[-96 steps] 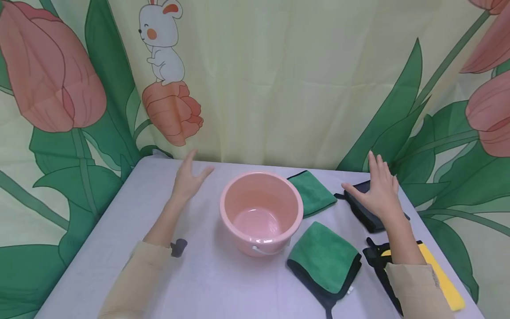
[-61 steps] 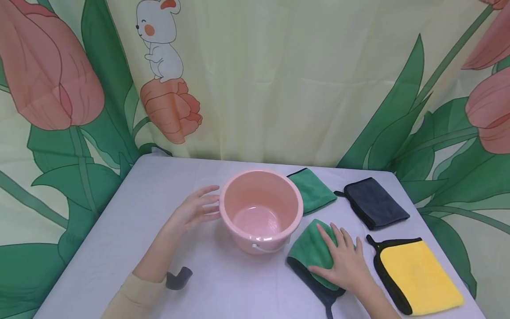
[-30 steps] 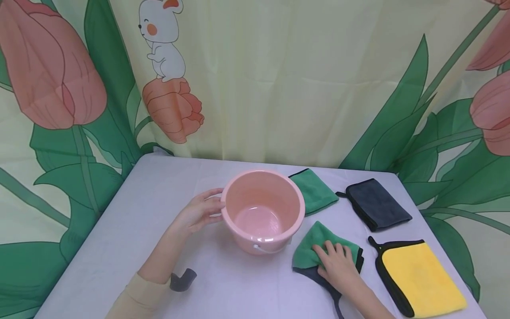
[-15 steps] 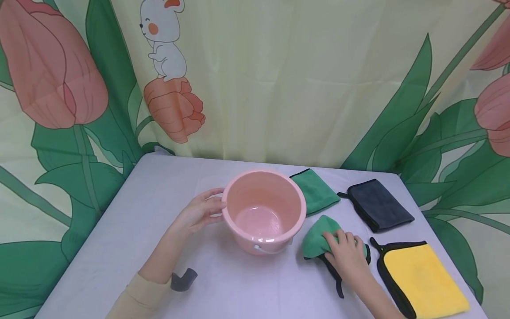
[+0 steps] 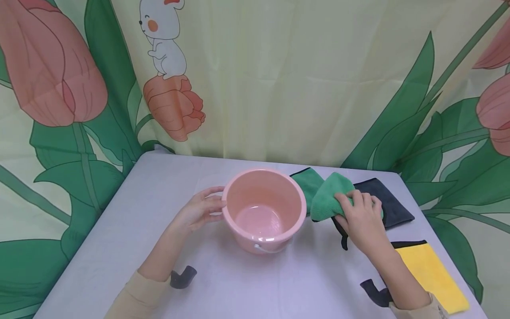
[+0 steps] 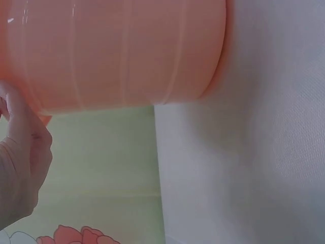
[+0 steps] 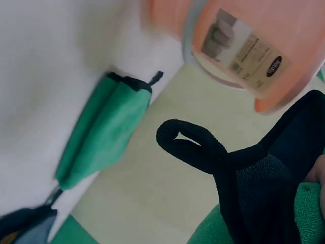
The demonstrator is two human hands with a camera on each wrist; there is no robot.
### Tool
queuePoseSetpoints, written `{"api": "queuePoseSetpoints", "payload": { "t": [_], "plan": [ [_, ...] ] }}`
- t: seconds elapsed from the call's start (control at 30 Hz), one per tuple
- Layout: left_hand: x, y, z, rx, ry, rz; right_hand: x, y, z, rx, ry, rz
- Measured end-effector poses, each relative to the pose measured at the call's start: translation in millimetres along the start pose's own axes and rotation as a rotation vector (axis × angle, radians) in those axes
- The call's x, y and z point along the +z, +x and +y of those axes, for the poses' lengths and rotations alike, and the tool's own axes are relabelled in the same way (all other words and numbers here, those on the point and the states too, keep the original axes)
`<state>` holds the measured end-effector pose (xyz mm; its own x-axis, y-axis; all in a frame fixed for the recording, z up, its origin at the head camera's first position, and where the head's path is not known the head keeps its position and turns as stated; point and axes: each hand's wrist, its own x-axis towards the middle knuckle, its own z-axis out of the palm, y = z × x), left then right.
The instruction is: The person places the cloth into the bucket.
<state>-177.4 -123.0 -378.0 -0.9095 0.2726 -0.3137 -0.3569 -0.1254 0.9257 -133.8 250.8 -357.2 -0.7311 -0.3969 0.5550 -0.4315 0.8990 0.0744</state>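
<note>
My right hand grips a green towel with dark edging, bunched up and raised above the table. Its dark hanging loop and underside show large in the right wrist view. My left hand touches the outside of the pink bucket at its left rim, fingers mostly straight. The bucket stands upright with nothing inside, its handle hanging at the front. A second folded green towel lies behind the held one and is partly covered by it in the head view.
A folded dark grey towel lies at the back right, partly behind my right hand. Nearer, a yellow towel with black edging lies under my right forearm in view. The white-covered table meets a printed curtain at the back.
My right hand has come down on the near green towel, bunched it, lifted it and carried it back toward the far towels. My left hand has moved to the bucket's rim and stayed.
</note>
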Motion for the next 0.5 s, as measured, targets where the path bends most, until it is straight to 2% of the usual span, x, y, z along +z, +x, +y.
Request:
{"api": "queuePoseSetpoints", "payload": {
  "t": [0.23,0.5],
  "plan": [
    [-1.5,1.7,0.2,0.022,0.047,-0.006,-12.2,33.5,-5.7,-0.107,0.025,0.041],
    [-1.3,-0.8,2.8,0.035,0.058,-0.019,-10.2,63.7,-32.8,-0.246,0.054,0.082]
  ]
}}
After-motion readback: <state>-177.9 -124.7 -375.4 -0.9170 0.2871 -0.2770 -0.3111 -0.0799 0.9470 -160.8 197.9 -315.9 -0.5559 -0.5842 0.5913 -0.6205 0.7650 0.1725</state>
